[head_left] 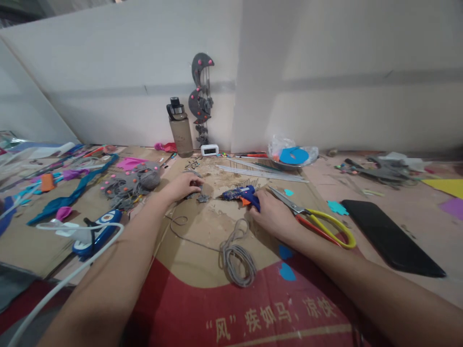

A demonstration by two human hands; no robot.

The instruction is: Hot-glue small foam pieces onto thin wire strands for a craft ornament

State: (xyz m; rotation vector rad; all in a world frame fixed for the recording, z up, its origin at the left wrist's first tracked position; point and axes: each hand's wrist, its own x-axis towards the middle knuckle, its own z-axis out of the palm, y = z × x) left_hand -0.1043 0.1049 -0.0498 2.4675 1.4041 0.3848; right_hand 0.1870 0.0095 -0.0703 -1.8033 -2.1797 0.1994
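Observation:
My right hand (270,212) is wrapped round the handle of a blue hot glue gun (234,193) with an orange trigger; its nozzle points left. My left hand (185,186) is across from the nozzle, fingers curled together low over the cardboard; what they pinch, if anything, is hidden. Beside those fingertips lies a small grey felt flower (203,198). A thin grey cord runs from near my left hand to a loose coil (238,265) between my forearms. Scissors (307,212) with yellow and red handles lie against my right hand and wrist.
A black phone (390,236) lies right of the scissors. At the back are a bottle (181,132), a small white clock (209,150), and a moon-shaped hanging ornament (197,103) on the wall. A power strip (99,233) with a white cable is at left, near grey felt pieces (132,183).

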